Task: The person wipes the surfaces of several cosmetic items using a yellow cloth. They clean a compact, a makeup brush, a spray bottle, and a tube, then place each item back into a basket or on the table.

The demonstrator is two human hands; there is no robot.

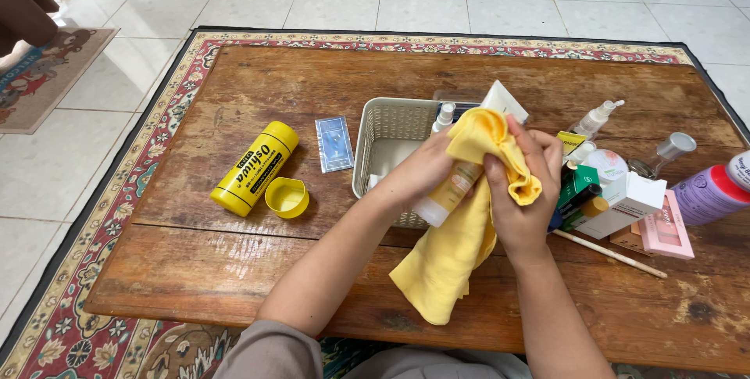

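My left hand (418, 172) grips a slim bottle (449, 191) with a white base and pale orange body, held tilted over the wooden table (234, 262). My right hand (522, 191) holds a yellow cloth (457, 250) bunched around the bottle's upper part; the rest of the cloth hangs down toward the table's near edge. Both hands are just in front of a cream plastic basket (387, 133). The bottle's top is hidden under the cloth.
A yellow cylindrical tube (254, 166) lies at left with its yellow cap (287, 197) beside it, and a small blue sachet (334, 143). At right are spray bottles (595, 119), boxes (625, 203), a pink palette (666, 228), a purple bottle (707, 194) and a thin stick (609, 254).
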